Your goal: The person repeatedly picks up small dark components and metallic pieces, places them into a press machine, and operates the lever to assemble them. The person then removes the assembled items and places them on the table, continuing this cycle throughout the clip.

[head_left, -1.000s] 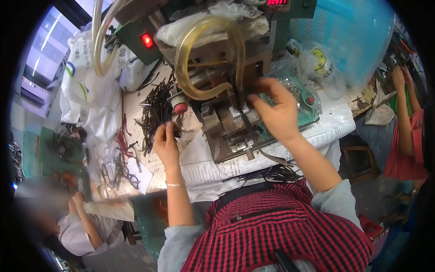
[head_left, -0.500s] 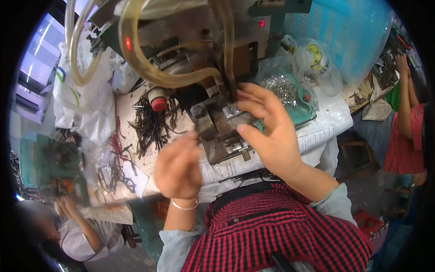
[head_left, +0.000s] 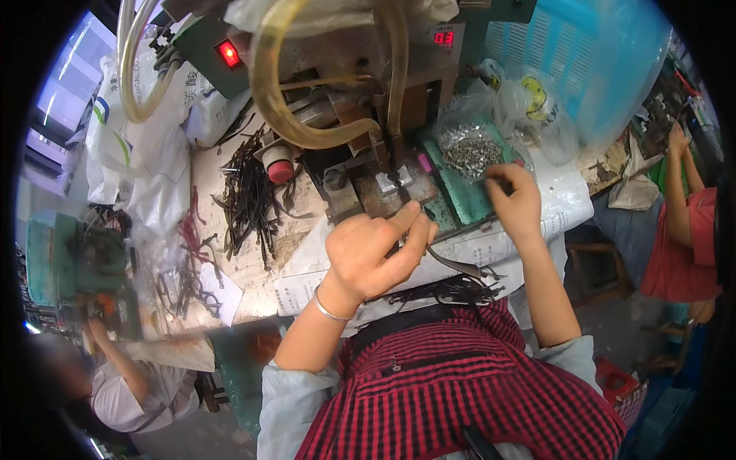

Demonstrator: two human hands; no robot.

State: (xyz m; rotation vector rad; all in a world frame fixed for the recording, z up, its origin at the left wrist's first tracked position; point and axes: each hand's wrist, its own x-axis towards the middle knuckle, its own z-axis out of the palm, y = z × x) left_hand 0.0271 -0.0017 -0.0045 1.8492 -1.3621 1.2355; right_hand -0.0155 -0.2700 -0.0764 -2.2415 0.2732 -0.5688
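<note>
My left hand [head_left: 379, 251] is closed in front of the machine's metal block [head_left: 368, 193], thumb and forefinger pinching a thin dark strap [head_left: 454, 262]. One end of the strap reaches toward the bright metal plate [head_left: 395, 180] under the machine's electrode tips; the other trails to the right of my fingers. My right hand [head_left: 517, 201] hovers over the right part of a green tray [head_left: 462, 201], beside a heap of small shiny metal pieces [head_left: 469, 153]. Its fingers are curled together, and anything between them is too small to make out.
Thick yellowish hoses [head_left: 268, 84] loop down in front of the machine. A red button [head_left: 280, 171] stands beside a pile of dark straps [head_left: 249, 203] on the left. More straps [head_left: 452, 291] lie at the front edge. A blue crate [head_left: 552, 61] is behind; co-workers sit at both sides.
My left hand has moved right, to the front of the block, where it pinches the strap. My right hand has left the block and moved right to the tray.
</note>
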